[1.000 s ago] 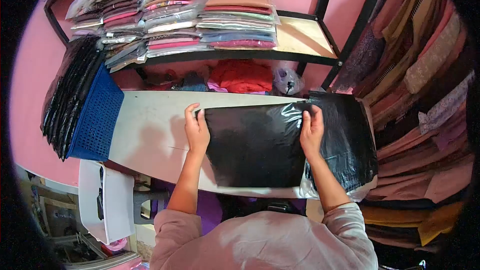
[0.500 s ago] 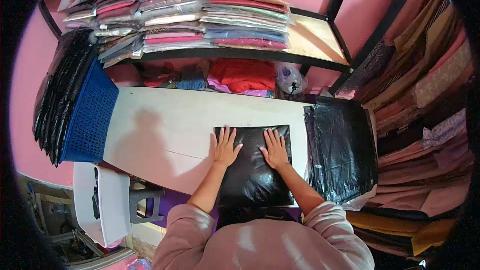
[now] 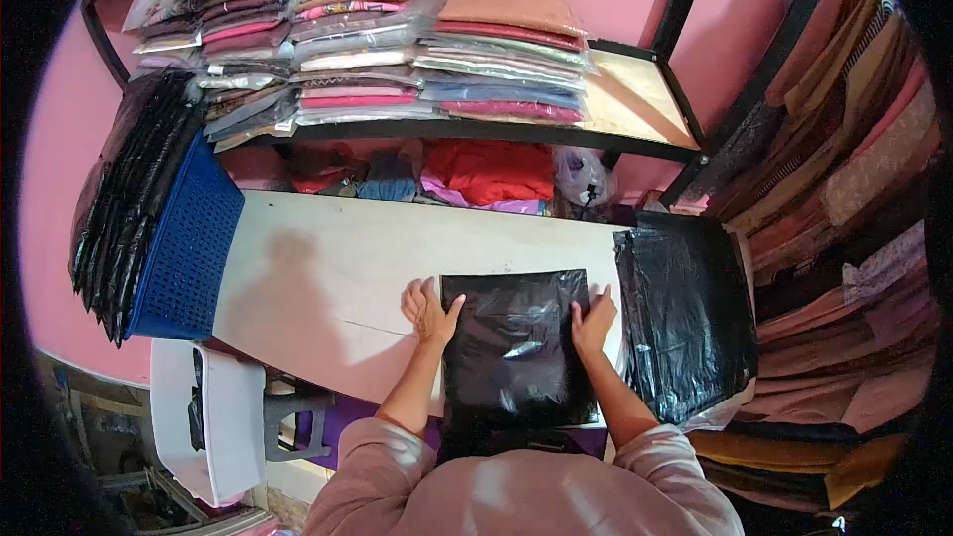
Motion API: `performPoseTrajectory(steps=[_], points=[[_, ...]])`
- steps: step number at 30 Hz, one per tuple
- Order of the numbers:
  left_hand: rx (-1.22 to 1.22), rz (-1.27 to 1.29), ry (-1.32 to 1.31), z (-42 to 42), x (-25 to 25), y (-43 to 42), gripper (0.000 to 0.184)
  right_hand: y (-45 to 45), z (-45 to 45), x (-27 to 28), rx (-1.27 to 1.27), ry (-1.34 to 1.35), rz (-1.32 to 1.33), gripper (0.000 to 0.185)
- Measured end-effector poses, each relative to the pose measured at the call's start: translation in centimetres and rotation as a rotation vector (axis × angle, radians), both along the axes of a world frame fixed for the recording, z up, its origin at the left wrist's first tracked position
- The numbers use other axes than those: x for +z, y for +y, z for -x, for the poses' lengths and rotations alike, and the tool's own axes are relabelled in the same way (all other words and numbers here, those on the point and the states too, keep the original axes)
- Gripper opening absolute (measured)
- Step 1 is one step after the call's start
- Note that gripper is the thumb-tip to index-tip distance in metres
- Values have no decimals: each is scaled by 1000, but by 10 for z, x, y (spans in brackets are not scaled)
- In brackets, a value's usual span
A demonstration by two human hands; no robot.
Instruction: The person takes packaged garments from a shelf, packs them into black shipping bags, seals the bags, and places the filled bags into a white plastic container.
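A black plastic packet (image 3: 518, 347) lies flat on the pale table (image 3: 328, 238), its near edge by my body. My left hand (image 3: 431, 312) is at the packet's left edge, thumb on the edge and fingers apart on the table side. At the right edge is my right hand (image 3: 594, 322), its thumb touching the packet and its fingers spread away from the thumb. Neither hand is closed on it. Just to the right lies a pile of black plastic bags (image 3: 685, 313).
A blue basket (image 3: 189, 248) holding upright black packets stands at the table's left end. Behind the table, a shelf (image 3: 635, 99) bears stacks of bagged clothes (image 3: 506, 55). Garments (image 3: 844, 238) hang at the right; a white bin (image 3: 174, 417) is at the lower left.
The black packet has gone from raised between my hands to lying on the table. My hands, pressed on its top half a second ago, have moved apart to its side edges.
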State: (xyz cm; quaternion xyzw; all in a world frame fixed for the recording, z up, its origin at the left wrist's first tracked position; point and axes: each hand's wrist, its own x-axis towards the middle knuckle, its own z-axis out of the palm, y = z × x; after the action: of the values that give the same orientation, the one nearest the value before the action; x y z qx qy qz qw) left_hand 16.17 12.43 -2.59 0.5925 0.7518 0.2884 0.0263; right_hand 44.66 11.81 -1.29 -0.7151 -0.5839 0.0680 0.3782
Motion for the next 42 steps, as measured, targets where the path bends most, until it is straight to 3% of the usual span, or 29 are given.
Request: performPoseTrajectory(steps=[2,6,7,8,10,13,14,15,16,17,18,20,22,23,24,26,27,31,35,40,42], points=[[-100,244,-59,2,25,-1,69,3,-2,2,5,-15,96,55],[-183,102,-120,8,-8,14,55,11,-7,-16,19,-92,224,40],[-317,8,-374,8,-16,19,46,13,-12,-32,57,-175,129,43],[-321,2,-377,4,-15,16,46,9,-13,-28,54,-179,123,43],[-259,4,-916,-3,-9,7,35,-4,-10,-7,53,272,220,46],[-156,47,-978,13,-13,-2,31,-49,-15,21,102,171,480,50],[-79,114,-1063,21,-18,-6,33,-64,-28,-12,155,213,453,59],[-50,171,-1163,31,-21,-10,29,-82,-30,-9,126,183,589,60],[-54,170,-1166,41,-22,-13,29,-100,-15,29,103,121,686,52],[-34,189,-1207,51,-21,-15,27,-117,-15,14,96,125,617,46],[-13,210,-1249,61,-20,-16,26,-132,-19,-9,44,286,640,42],[-13,262,-1257,78,-12,-20,22,-152,9,-1,-193,846,601,34],[-8,274,-1301,91,-9,-23,23,-162,22,-37,-280,1574,351,20],[-35,213,-1349,98,-18,-24,23,-166,41,-19,-296,1793,256,15],[-28,213,-1354,103,-20,-27,23,-170,56,-23,-391,1841,151,12],[-2,205,-1458,115,-26,-36,22,-179,88,-22,-571,1753,65,10],[46,234,-1448,120,-29,-40,22,-196,87,-34,-589,1788,203,12],[16,123,-1482,135,-32,-65,20,-199,128,-35,-415,1777,504,23],[-23,-26,-1492,155,-39,-99,20,-200,160,-20,-250,1774,452,43],[95,-75,-1487,181,5,-167,20,-231,195,-12,-125,1690,485,44],[40,-179,-1474,188,21,-198,16,-251,217,2,-44,1627,370,46]])
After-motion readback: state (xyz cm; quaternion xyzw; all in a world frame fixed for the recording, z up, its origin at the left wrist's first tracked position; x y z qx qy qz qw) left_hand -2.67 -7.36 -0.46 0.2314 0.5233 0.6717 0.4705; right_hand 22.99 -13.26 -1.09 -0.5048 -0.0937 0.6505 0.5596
